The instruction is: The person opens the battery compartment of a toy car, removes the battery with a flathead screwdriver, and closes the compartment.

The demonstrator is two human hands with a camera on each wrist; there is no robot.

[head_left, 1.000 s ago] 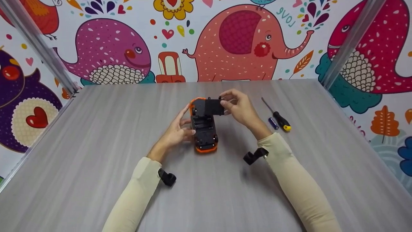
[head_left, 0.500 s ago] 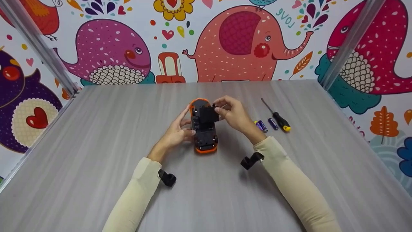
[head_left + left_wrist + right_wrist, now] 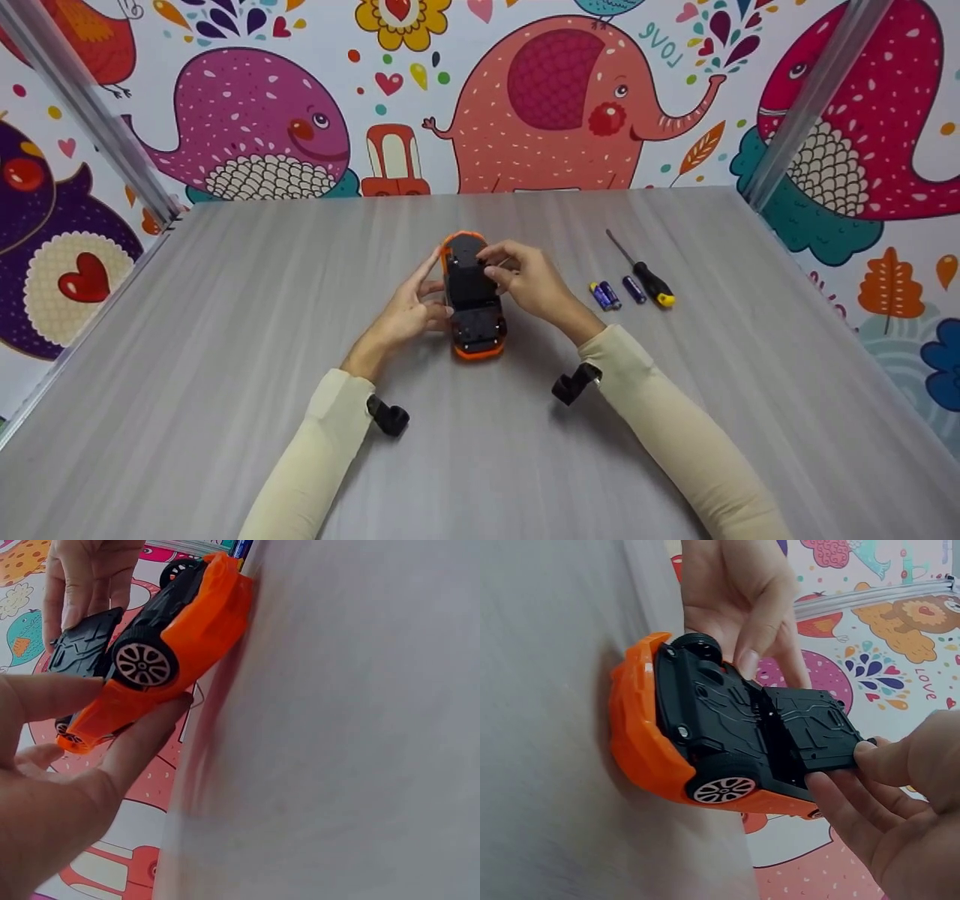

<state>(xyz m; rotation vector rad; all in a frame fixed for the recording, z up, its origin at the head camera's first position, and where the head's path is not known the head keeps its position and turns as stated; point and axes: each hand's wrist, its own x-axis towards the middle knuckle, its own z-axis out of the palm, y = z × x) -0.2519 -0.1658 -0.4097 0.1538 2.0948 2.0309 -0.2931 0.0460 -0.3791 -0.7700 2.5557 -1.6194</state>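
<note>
An orange toy car [image 3: 478, 350] lies upside down on the table, its black underside [image 3: 712, 701] facing up. My left hand [image 3: 405, 309] grips the car by its left side, thumb and fingers on the body in the left wrist view. Between thumb and fingers my right hand [image 3: 529, 281] pinches the edge of a black battery cover [image 3: 814, 727]. That cover sits tilted over the battery compartment in the middle of the underside, one edge raised in the right wrist view. The inside of the compartment is mostly hidden beneath it.
To the right of the car lie several purple batteries [image 3: 634, 289] in a loose group. Beside them is a screwdriver [image 3: 654, 285] with a black and yellow handle, its shaft pointing away. A wall with printed animals [image 3: 555, 105] stands behind the table.
My right hand has brought the battery cover left and down from beside the car onto the compartment. More batteries show as the right forearm moved off them. My left hand stays put.
</note>
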